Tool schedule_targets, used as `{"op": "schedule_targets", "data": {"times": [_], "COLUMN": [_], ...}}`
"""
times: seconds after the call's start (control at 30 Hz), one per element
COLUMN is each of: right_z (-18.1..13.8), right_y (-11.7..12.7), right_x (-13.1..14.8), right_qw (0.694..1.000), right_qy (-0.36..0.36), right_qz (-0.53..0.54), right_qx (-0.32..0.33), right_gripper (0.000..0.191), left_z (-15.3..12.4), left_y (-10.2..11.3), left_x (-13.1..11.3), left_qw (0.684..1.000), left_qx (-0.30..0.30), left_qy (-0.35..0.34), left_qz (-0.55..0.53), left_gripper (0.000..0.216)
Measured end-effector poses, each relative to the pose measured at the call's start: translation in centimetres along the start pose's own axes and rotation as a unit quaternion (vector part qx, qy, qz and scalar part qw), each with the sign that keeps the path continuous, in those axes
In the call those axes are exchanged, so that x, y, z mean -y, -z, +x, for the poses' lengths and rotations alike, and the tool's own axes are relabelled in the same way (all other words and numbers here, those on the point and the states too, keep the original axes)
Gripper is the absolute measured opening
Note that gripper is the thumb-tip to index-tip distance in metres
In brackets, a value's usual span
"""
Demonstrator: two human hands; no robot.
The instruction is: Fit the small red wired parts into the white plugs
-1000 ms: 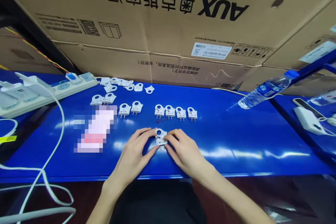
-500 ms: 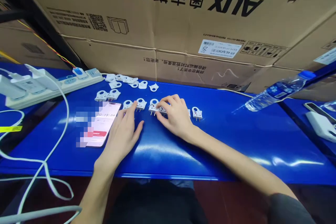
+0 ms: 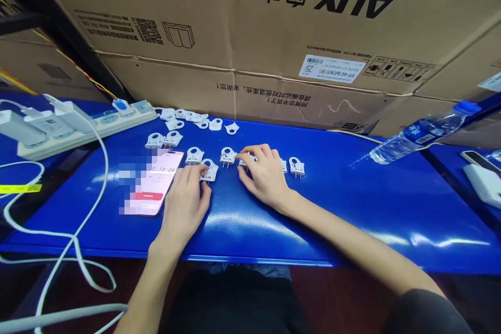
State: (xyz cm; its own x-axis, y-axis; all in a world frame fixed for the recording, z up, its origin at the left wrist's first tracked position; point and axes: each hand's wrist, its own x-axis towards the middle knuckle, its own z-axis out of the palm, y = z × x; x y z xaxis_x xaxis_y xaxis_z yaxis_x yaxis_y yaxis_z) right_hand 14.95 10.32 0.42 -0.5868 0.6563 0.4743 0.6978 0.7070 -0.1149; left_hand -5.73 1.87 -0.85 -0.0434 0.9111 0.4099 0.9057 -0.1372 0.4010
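Observation:
My left hand (image 3: pixel 185 193) has its index finger and thumb curled round a white two-pin plug (image 3: pixel 210 171) with a ring-shaped top, just above the blue table. Curved over another white plug (image 3: pixel 246 160), my right hand (image 3: pixel 264 172) hides most of it between fingers and thumb. Between the hands, one white plug (image 3: pixel 227 157) stands with its metal pins toward me. Another plug (image 3: pixel 194 156) is just beyond my left fingers. To the right of my right hand sits a further plug (image 3: pixel 296 166), with one partly hidden beside it.
A phone (image 3: pixel 156 188) showing a timer lies left of my left hand. Several more white plugs (image 3: pixel 215 124) lie farther back. At left are a power strip (image 3: pixel 88 135) and loose white cables (image 3: pixel 102 167). A water bottle (image 3: pixel 422 135) leans at right; a large cardboard box (image 3: pixel 250 31) stands behind.
My left hand has taken hold of a plug from the row and drawn it toward me. My right hand has shifted slightly right, uncovering the plug between the hands. The view has shifted slightly.

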Motion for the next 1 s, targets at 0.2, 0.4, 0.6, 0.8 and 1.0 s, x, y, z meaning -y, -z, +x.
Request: {"op": "schedule_targets", "data": {"times": [0.2, 0.4, 0.6, 0.8, 1.0], "right_z": [-4.1, -4.5, -4.4, -4.5, -4.5], "right_y": [0.9, 0.8, 1.2, 2.0, 1.9], "right_x": [-1.2, -1.8, -1.5, -1.1, -1.1], "right_qw": [0.995, 0.996, 0.997, 0.995, 0.995], "right_qy": [0.076, 0.038, 0.019, -0.006, 0.003], "right_qz": [-0.067, -0.082, -0.058, -0.018, -0.010], "right_qx": [-0.015, -0.007, 0.036, 0.093, 0.101], "right_gripper": [0.018, 0.017, 0.016, 0.015, 0.017], "left_z": [-0.8, -0.8, -1.1, -1.3, -1.1], "left_y": [0.0, -0.3, -0.5, -0.5, -0.7], "left_x": [-1.1, -2.8, -3.9, -3.7, -3.6], "left_qw": [0.997, 0.990, 0.980, 0.983, 0.984], "left_qx": [0.034, 0.069, 0.093, 0.100, 0.119], "left_qy": [-0.023, -0.062, -0.080, -0.044, -0.046], "left_qz": [-0.063, -0.108, -0.156, -0.144, -0.124], "left_gripper": [0.015, 0.015, 0.017, 0.020, 0.013]}}
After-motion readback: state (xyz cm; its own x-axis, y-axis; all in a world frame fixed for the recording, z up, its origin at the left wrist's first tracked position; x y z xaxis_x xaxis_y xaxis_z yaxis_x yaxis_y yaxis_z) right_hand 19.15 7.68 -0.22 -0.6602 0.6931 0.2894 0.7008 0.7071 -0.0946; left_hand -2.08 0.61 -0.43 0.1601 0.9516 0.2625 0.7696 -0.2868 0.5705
